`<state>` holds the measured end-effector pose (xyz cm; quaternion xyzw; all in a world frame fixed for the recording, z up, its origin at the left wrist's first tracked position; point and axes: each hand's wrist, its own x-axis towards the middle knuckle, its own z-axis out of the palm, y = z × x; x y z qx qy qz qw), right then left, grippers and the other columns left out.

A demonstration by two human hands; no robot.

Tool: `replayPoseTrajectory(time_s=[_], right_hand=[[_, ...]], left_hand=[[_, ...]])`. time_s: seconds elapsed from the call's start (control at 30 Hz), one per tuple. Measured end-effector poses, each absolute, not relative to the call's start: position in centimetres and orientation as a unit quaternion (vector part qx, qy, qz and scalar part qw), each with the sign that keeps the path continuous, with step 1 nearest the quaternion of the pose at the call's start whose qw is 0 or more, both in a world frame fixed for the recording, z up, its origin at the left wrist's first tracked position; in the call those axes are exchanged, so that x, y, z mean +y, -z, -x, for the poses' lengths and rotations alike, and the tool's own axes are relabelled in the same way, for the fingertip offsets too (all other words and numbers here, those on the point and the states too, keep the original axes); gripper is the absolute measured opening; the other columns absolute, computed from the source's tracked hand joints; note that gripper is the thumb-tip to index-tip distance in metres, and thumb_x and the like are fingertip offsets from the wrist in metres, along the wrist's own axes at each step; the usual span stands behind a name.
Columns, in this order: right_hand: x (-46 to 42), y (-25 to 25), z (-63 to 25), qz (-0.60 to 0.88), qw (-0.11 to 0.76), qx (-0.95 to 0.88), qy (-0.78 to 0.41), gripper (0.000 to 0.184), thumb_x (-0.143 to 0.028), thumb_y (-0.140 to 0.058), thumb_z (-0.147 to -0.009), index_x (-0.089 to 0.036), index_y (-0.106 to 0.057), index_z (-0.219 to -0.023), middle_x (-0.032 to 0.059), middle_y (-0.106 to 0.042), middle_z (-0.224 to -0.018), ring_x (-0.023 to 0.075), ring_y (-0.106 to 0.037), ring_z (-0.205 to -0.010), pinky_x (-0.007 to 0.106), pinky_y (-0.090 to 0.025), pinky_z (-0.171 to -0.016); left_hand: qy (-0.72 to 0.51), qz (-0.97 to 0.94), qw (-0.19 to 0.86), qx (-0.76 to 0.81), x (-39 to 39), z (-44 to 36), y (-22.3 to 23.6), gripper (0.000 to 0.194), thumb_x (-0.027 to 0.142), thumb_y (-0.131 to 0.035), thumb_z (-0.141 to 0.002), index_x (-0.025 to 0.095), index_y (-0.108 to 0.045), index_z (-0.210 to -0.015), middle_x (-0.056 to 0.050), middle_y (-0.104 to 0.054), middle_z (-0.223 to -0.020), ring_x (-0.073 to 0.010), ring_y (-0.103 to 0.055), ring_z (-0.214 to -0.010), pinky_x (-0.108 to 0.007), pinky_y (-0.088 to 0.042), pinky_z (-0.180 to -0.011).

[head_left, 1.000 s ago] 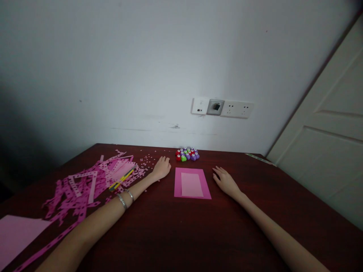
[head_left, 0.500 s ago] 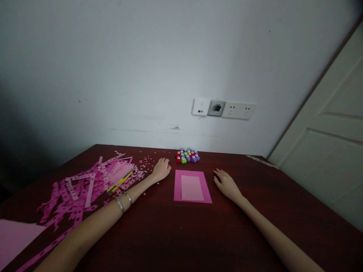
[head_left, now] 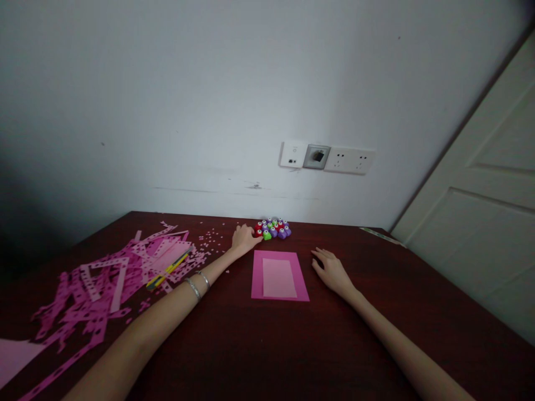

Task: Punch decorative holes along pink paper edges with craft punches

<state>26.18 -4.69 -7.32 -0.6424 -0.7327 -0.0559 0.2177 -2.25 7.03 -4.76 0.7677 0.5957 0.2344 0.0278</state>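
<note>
My left hand (head_left: 246, 239) is at the left end of a cluster of small paper punches (head_left: 273, 229) in red, green and purple. Its thumb and fingers close around a red paper punch (head_left: 258, 233) there, which still sits against the others. In front of the cluster lies a dark pink sheet (head_left: 258, 273), with a smaller light pink sheet (head_left: 279, 278) flat on top. My right hand (head_left: 333, 272) rests on the table to the right of the sheets, fingers stretched out and holding nothing.
Punched pink paper strips (head_left: 96, 289) heap up on the left, with a yellow and blue pen-like tool (head_left: 169, 269) on them. Tiny cut-outs (head_left: 209, 239) are scattered nearby. A light pink sheet (head_left: 16, 356) lies front left. Behind the table stands a wall with sockets (head_left: 349, 160).
My left hand has moved right and reached the red paper punch, closing on it. My right hand stays in place. The view has shifted slightly.
</note>
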Motion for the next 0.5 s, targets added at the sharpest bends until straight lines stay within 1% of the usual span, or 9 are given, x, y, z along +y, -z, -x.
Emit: replayPoseTrajectory(time_s=[0.13,0.23,0.5], right_hand=[[-4.70,7.29,-26.19,0.643,0.218,-0.732,0.055,0.040,-0.028,-0.041,-0.084,-0.011,-0.058,-0.116,0.0149,-0.053,-0.125,0.0278,-0.045,-0.118,0.044,-0.037,-0.097],[-4.69,7.33,-26.21,0.644,0.219,-0.731,0.054,0.040,-0.028,-0.041,-0.084,-0.012,-0.058,-0.116,0.0148,-0.053,-0.125,0.0280,-0.045,-0.118,0.045,-0.037,-0.096],[-4.71,7.22,-26.15,0.644,0.218,-0.731,0.056,0.040,-0.027,-0.041,-0.084,-0.010,-0.059,-0.116,0.0156,-0.053,-0.125,0.0283,-0.045,-0.118,0.044,-0.036,-0.097]], left_hand=[[-0.220,-0.762,0.010,0.609,7.28,2.00,4.80,0.040,0.056,-0.058,-0.069,0.019,-0.066,-0.082,-0.010,-0.060,-0.096,-0.0277,-0.051,-0.095,-0.034,-0.040,-0.076],[-0.218,-0.763,0.008,0.608,7.32,1.97,4.81,0.039,0.056,-0.058,-0.071,0.020,-0.066,-0.083,-0.009,-0.060,-0.097,-0.0278,-0.051,-0.095,-0.035,-0.040,-0.076],[-0.240,-0.762,0.013,0.601,6.98,1.91,4.75,0.030,0.046,-0.057,-0.074,0.019,-0.068,-0.081,-0.010,-0.060,-0.100,-0.0279,-0.051,-0.095,-0.036,-0.040,-0.076]])
